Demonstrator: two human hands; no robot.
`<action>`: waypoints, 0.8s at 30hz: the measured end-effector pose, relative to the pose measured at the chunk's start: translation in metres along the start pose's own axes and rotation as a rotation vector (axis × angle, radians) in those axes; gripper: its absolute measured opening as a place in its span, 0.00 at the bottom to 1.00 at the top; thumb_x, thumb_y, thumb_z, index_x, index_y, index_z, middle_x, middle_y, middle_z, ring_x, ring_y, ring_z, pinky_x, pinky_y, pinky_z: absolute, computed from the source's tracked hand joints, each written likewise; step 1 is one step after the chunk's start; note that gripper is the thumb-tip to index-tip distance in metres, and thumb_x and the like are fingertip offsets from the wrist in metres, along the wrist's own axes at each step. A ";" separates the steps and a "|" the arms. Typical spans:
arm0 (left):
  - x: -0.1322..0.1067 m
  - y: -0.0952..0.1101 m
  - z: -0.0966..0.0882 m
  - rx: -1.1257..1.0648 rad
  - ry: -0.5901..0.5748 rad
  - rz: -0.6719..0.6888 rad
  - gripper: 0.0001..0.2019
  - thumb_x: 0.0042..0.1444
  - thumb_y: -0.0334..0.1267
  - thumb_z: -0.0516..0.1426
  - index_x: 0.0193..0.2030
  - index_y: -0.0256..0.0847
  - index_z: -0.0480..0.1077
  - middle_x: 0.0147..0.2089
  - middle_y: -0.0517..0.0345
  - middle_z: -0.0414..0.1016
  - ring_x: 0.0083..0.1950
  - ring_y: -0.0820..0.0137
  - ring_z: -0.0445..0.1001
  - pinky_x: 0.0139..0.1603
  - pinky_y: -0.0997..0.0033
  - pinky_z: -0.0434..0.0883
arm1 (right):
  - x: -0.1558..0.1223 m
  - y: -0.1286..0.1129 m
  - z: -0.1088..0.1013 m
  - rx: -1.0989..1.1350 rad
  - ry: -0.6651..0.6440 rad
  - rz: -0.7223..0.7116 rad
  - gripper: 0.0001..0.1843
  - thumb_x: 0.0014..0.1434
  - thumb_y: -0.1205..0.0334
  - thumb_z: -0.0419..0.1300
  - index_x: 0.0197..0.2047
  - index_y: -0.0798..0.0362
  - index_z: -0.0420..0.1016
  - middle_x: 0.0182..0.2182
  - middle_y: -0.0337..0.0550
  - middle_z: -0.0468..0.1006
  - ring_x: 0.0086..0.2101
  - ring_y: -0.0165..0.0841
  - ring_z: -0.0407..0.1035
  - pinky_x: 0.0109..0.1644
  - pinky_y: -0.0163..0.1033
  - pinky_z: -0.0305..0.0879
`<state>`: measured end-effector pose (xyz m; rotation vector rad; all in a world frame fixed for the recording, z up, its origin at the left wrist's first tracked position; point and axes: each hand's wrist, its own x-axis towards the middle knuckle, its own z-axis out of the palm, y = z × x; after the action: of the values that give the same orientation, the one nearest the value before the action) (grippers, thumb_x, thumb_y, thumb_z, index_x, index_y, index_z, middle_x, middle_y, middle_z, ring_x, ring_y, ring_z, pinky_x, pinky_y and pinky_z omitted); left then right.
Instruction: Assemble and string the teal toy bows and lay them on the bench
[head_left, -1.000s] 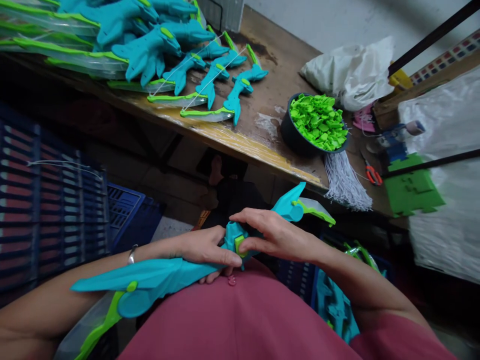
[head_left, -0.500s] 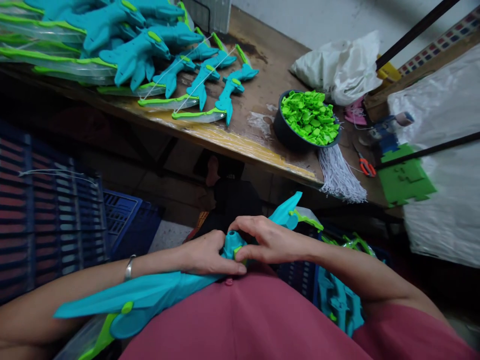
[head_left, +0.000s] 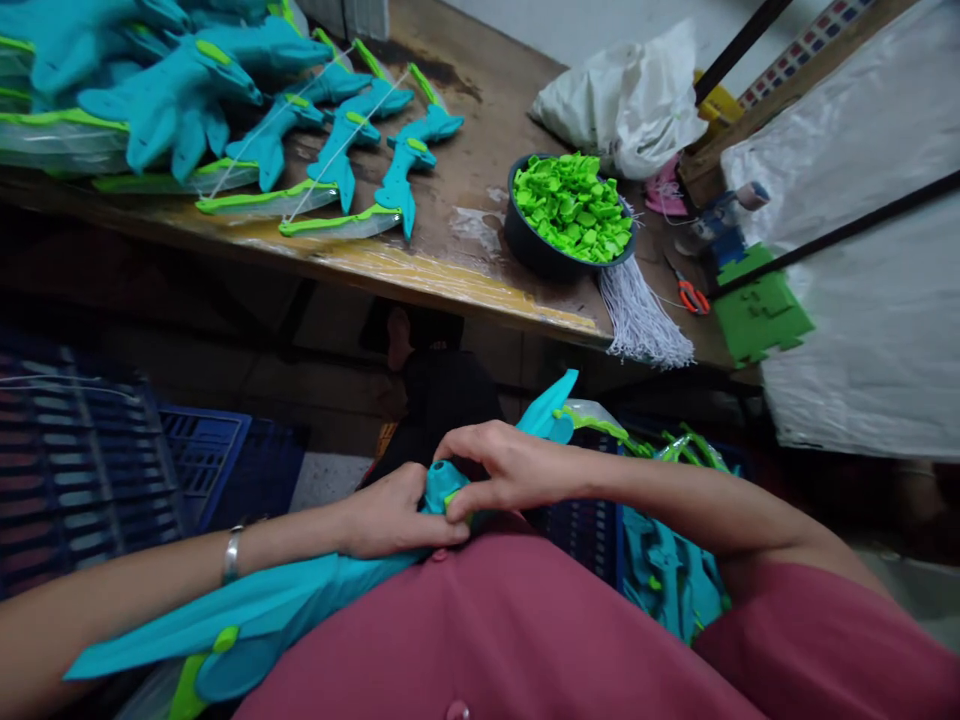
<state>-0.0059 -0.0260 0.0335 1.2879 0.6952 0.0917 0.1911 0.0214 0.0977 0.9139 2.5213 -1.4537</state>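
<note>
A teal toy bow [head_left: 247, 600] with lime-green limb parts lies slanted across the front of my body, against the shirt. My left hand [head_left: 382, 515] is closed around its middle, the thumb lying along the near side. From the other side my right hand [head_left: 502, 465] grips the same middle part. Its thumb presses at a small green piece [head_left: 451, 500] there, mostly covered by the thumb. A round dark hole shows in the teal end between my hands. The far end of the bow sticks out beyond my right hand.
Finished-looking toy bows [head_left: 337, 140] pile up on the wooden table [head_left: 427, 270]. A dark bowl [head_left: 529, 245] of green pieces, white strings [head_left: 645, 320], orange-handled scissors [head_left: 691, 297] and a white sack [head_left: 622, 100] are farther right. Blue crates [head_left: 202, 450] stand left; more teal parts [head_left: 667, 575] sit right.
The camera view has turned, so the table and its contents appear farther left and slightly higher. Both hands keep their hold on the toy bow, with little visible change in grip.
</note>
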 end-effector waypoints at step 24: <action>0.059 -0.046 -0.001 0.469 0.322 -0.242 0.16 0.59 0.51 0.54 0.40 0.40 0.72 0.43 0.48 0.81 0.44 0.53 0.79 0.39 0.64 0.67 | 0.031 0.078 0.041 -0.243 -0.069 0.412 0.19 0.63 0.51 0.61 0.47 0.59 0.76 0.43 0.52 0.82 0.38 0.38 0.76 0.30 0.35 0.53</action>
<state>0.0258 -0.0134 -0.0327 1.6429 1.1943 -0.0682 0.1993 0.0306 0.0056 1.2187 2.2191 -1.0134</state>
